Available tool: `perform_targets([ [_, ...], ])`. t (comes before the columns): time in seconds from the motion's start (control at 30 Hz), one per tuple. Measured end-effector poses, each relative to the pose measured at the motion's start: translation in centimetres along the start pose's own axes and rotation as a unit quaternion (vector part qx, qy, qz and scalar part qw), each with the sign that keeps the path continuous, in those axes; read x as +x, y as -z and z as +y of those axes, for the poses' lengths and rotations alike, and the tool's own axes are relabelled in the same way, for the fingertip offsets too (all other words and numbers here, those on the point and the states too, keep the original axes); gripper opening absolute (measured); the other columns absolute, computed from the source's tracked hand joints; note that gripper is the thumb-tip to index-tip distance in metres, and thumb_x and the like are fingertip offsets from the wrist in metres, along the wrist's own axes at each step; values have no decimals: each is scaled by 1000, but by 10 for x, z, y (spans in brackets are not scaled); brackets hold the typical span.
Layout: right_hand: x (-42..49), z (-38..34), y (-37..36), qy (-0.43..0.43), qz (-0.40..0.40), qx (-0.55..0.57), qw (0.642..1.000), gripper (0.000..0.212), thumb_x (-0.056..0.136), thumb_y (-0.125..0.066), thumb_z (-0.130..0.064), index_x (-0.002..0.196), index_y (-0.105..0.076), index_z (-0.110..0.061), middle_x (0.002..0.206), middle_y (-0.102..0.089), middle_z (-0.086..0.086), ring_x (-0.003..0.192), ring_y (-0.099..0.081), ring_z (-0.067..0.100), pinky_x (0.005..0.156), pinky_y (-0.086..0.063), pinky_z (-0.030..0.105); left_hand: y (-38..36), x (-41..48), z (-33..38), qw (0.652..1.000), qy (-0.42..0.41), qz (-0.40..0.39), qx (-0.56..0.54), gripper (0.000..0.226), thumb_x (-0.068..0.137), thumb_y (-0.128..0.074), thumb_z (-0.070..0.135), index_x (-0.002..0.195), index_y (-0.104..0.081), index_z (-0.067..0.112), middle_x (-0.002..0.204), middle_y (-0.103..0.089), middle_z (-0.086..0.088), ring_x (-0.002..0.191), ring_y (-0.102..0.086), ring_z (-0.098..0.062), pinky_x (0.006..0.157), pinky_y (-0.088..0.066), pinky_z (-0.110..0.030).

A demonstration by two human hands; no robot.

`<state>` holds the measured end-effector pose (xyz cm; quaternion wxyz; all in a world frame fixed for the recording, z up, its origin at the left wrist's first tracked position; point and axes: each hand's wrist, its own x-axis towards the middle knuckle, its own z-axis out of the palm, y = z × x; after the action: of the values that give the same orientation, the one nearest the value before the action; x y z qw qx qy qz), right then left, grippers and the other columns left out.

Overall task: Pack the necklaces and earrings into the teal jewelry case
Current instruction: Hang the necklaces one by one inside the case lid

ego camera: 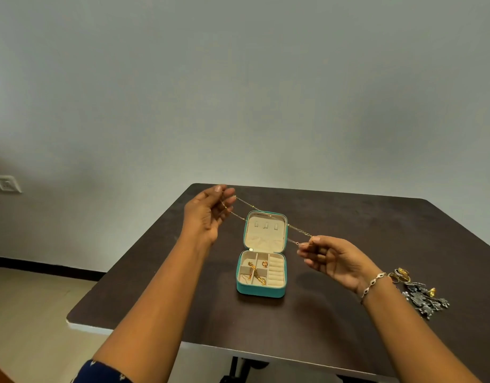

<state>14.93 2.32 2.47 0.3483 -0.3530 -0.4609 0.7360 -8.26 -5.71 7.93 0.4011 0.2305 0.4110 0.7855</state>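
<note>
Over the case (pixel 261 292), necklace (pixel 248 203) left-to-right.

wall socket (pixel 4 184) cut by left edge, silver jewellery heap (pixel 426 299) too tangled to tell apart, sleeve (pixel 103 373) cropped

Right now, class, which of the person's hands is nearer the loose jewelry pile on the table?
Right. The right hand pinches the chain just beside the pile; the left hand is across, beyond the teal case.
</note>
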Motion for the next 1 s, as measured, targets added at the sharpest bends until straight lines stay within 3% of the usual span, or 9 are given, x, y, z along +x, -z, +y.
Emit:
perform_targets([
  [0.13, -1, -6, 8, -21, -19, 109, 994, 4, 66, -67, -9, 67, -65, -6, 82, -70, 16, 75, -71, 25, 63, -58, 31, 9, 1, -11, 999, 15, 24, 32, 14, 88, -53, 1, 83, -62, 11, 59, -70, 3, 54, -65, -4, 54, -52, -17],
  [0.27, 2, -13, 17, -1, -57, 151, 987, 51, 20, -93, -8, 66, -72, -6, 90, -71, 16, 83, -70, 27, 63, -59, 33, 15, -4, -23, 998, 42, 38, 34, 14, 86, -53, -5, 88, -64, 3, 62, -70, -2, 56, -65, -9, 52, -54, -16],
  [0.43, 4, -29, 25, 59, -45, 142, 987, 59, 8, -93, -7, 64, -73, -8, 73, -71, 10, 68, -70, 22, 56, -57, 28, 18, -15, -40, 994, 55, 35, 87, 13, 84, -55, -7, 87, -65, -1, 72, -67, -8, 64, -64, -14, 54, -55, -18],
  [0.5, 2, -39, 24, 66, -37, 124, 989, 54, 19, -93, -7, 68, -71, -8, 67, -69, 6, 63, -69, 18, 55, -57, 26, 17, -22, -47, 990, 47, 22, 134, 13, 83, -56, -8, 82, -65, 1, 70, -67, -7, 63, -63, -14, 56, -56, -18],
  [0.53, 1, -44, 23, 64, -28, 108, 992, 42, 37, -89, -5, 74, -69, -7, 64, -68, 5, 61, -68, 16, 55, -57, 25, 18, -25, -51, 985, 38, 11, 169, 13, 83, -56, -7, 81, -65, 2, 72, -67, -8, 64, -63, -15, 57, -56, -18],
  [0.6, 2, -55, 23, 65, 10, 83, 994, 9, 77, -62, -1, 83, -62, -7, 61, -66, 2, 58, -68, 13, 54, -56, 23, 19, -29, -60, 969, 8, -15, 248, 13, 82, -59, -5, 79, -66, 6, 75, -66, -9, 65, -61, -15, 58, -55, -18],
  [0.63, 3, -60, 24, 66, 23, 71, 995, 12, 86, -51, -1, 85, -61, -7, 60, -65, 1, 58, -68, 13, 54, -56, 22, 19, -31, -64, 958, -9, -27, 284, 14, 82, -61, -3, 78, -67, 9, 76, -67, -10, 65, -60, -15, 58, -55, -19],
  [0.83, 10, -89, 28, 50, 27, 13, 998, 16, 91, -46, -4, 87, -60, -5, 58, -64, 1, 54, -66, 10, 49, -53, 17, 15, -46, -87, 906, -75, -86, 408, 10, 78, -68, 5, 74, -69, 13, 76, -70, -2, 65, -65, -11, 64, -56, -23],
  [1.0, 22, -107, 20, 47, 9, -50, 998, 16, 91, -45, -3, 86, -60, -4, 54, -61, -1, 47, -59, 6, 45, -50, 15, 8, -61, -100, 868, -144, -141, 454, 10, 77, -70, 5, 75, -67, 14, 71, -63, 9, 62, -58, 3, 59, -46, -8],
])
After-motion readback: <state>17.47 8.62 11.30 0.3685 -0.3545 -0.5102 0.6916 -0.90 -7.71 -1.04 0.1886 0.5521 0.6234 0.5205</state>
